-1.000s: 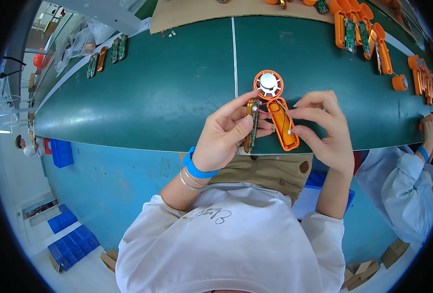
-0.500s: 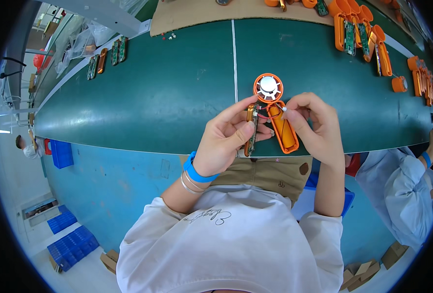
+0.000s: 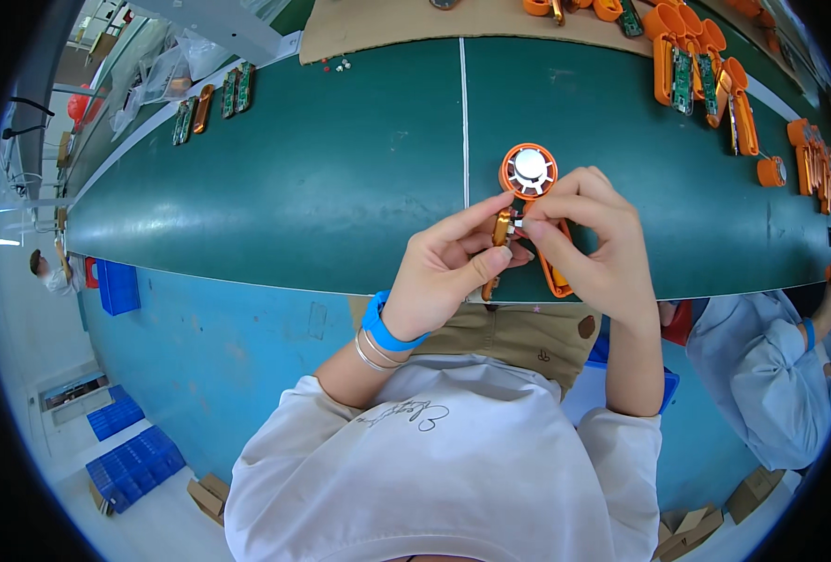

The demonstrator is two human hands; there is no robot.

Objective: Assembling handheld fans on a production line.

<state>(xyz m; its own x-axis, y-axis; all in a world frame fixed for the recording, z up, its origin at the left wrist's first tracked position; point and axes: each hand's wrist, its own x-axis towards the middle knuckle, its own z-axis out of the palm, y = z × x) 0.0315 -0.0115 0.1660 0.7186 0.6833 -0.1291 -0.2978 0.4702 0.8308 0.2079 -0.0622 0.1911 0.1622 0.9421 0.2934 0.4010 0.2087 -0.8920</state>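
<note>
My left hand (image 3: 442, 277) grips a narrow circuit board (image 3: 499, 232) with a shiny copper-coloured edge, holding it on its side between thumb and fingers. Pinched in the fingertips of my right hand (image 3: 595, 245) is a small white wire connector (image 3: 518, 223), against the board's upper part. Beyond both hands, an orange ring with a round white-and-silver speaker (image 3: 530, 167) lies on the green table. Its elongated orange housing (image 3: 560, 280) runs toward the table edge, partly covered by my right hand. The wires between these parts are mostly hidden by my fingers.
Several circuit boards (image 3: 230, 92) lie at the table's far left. Orange housings (image 3: 664, 70) with boards stand at the far right, near brown cardboard (image 3: 387, 26). Tiny white and red pieces (image 3: 342, 65) sit by the cardboard. A co-worker's sleeve (image 3: 762, 375) is at right.
My right hand has brought the white connector leftward from above the orange housing to the board. The board has turned slightly in my left hand, and the whole view has shifted a little.
</note>
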